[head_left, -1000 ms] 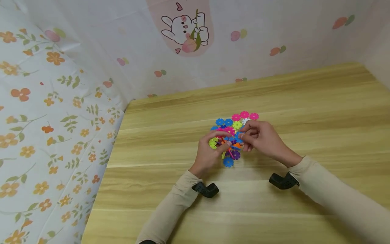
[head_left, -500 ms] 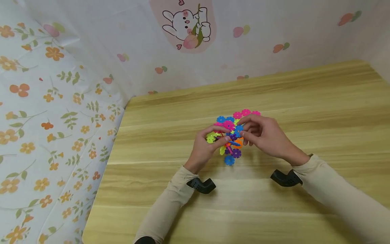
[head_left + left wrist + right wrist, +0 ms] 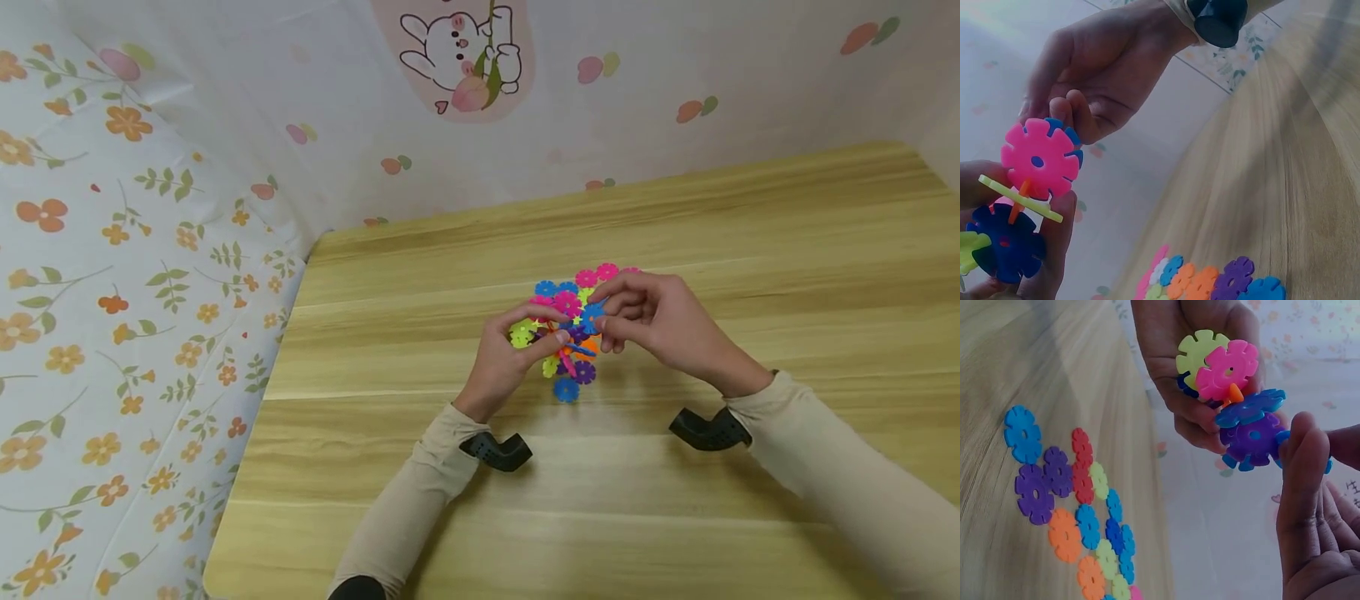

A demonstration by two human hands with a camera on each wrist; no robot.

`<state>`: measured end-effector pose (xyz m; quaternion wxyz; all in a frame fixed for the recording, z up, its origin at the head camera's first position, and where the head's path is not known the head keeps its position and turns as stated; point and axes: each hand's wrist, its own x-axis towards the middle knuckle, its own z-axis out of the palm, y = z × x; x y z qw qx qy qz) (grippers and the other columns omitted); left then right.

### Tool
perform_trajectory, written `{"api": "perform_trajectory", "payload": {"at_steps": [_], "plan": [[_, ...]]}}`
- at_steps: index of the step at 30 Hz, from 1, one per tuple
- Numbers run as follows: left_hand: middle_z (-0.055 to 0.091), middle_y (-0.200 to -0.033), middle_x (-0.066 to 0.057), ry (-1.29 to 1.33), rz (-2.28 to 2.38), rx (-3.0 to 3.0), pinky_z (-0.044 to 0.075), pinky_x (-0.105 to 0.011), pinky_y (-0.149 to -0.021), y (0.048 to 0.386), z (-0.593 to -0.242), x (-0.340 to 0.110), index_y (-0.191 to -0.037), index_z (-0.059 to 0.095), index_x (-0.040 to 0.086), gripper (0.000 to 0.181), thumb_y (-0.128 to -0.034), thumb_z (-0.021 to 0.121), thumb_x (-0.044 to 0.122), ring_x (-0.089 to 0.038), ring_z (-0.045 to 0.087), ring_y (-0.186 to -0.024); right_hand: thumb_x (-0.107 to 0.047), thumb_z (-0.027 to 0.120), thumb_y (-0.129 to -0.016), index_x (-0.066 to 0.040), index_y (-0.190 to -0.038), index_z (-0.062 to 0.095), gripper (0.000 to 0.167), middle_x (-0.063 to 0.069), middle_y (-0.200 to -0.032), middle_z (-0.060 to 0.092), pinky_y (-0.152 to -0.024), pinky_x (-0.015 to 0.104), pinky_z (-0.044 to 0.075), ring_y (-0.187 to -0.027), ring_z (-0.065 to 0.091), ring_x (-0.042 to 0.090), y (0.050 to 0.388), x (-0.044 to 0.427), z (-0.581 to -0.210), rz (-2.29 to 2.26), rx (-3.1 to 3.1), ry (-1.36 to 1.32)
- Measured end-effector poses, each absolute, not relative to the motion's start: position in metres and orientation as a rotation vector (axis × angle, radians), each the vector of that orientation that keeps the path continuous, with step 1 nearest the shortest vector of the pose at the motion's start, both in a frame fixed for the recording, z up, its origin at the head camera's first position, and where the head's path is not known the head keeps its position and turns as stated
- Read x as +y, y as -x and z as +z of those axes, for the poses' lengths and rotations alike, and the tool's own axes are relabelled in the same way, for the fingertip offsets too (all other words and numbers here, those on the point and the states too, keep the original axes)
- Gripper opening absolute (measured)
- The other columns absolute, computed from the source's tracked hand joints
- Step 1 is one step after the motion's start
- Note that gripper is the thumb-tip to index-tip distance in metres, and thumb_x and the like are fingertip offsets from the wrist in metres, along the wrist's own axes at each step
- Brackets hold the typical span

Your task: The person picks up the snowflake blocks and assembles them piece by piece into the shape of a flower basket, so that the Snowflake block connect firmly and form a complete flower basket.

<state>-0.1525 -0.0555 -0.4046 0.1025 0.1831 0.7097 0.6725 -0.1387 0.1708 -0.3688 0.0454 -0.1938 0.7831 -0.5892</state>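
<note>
Held discs (image 3: 1247, 412) are pink, lime, blue, purple. Table (image 3: 615, 517) is yellowish streaky woodgrain, sleeves (image 3: 840, 467) just plain beige, side cloth (image 3: 146, 287) white with orange flowers.

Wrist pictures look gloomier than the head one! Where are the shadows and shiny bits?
Head view: brighter, pale shine on the table; left wrist view: whitish glare top left, soft shadow across the table, pink flower disc fairly crisp; right wrist view: another dark streak across the table.

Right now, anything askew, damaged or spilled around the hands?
Nothing stands out. The left hand grips a cluster of slotted discs, the right hand pinches a blue disc, and other discs lie on the wooden table. No break shows at this resolution.
</note>
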Motion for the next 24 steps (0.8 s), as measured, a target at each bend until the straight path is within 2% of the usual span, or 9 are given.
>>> {"api": "perform_trajectory", "payload": {"at_steps": [4,8,11,15,18,24], "plan": [[0.066,-0.111,-0.007,-0.529,2.003,2.1,0.047,-0.043,-0.101,0.153,-0.403,-0.055,-0.108,0.07,0.003,0.019,-0.0911,0.071,0.012,-0.017,0.047,-0.128,-0.003,0.065,-0.095,0.007,-0.112,0.059,0.021,0.009,-0.082,0.072,-0.063,0.034,0.059,-0.065,0.071,0.021,0.14,0.169,-0.372,-1.856,2.331,0.571],[0.065,-0.111,-0.006,-0.5,2.016,2.136,0.053,-0.037,-0.088,0.154,-0.404,-0.053,-0.107,0.071,0.004,0.019,-0.0902,0.073,0.013,-0.019,0.055,-0.112,0.003,0.065,-0.092,0.01,-0.107,0.059,0.018,0.012,-0.081,0.073,-0.06,0.035,0.059,-0.063,0.072,0.021,0.139,0.164,-0.378,-1.938,2.309,0.581],[0.067,-0.11,-0.006,-0.488,1.997,2.182,0.049,-0.038,-0.095,0.155,-0.406,-0.053,-0.106,0.072,0.005,0.019,-0.0897,0.073,0.014,-0.018,0.055,-0.114,0.006,0.066,-0.09,0.012,-0.104,0.059,0.016,0.014,-0.079,0.073,-0.058,0.036,0.059,-0.063,0.072,0.024,0.139,0.16,-0.384,-1.976,2.319,0.574],[0.069,-0.11,-0.007,-0.495,1.973,2.228,0.032,-0.045,-0.113,0.156,-0.41,-0.053,-0.105,0.073,0.005,0.019,-0.0887,0.074,0.014,-0.015,0.051,-0.128,0.006,0.066,-0.09,0.013,-0.104,0.06,0.017,0.021,-0.079,0.072,-0.058,0.036,0.059,-0.063,0.071,0.029,0.141,0.16,-0.388,-1.969,2.319,0.554],[0.07,-0.109,-0.009,-0.512,1.975,2.244,0.024,-0.045,-0.117,0.155,-0.412,-0.052,-0.104,0.073,0.005,0.018,-0.088,0.075,0.013,-0.014,0.049,-0.132,0.005,0.065,-0.092,0.013,-0.106,0.06,0.017,0.025,-0.082,0.071,-0.059,0.039,0.059,-0.063,0.071,0.031,0.144,0.162,-0.39,-1.936,2.294,0.537],[0.07,-0.108,-0.007,-0.503,1.952,2.258,0.036,-0.044,-0.108,0.153,-0.417,-0.051,-0.105,0.073,0.006,0.018,-0.0882,0.074,0.012,-0.014,0.057,-0.115,0.004,0.063,-0.093,0.014,-0.109,0.058,0.019,0.028,-0.086,0.07,-0.063,0.048,0.058,-0.066,0.073,0.029,0.145,0.164,-0.397,-1.949,2.183,0.484]]}}
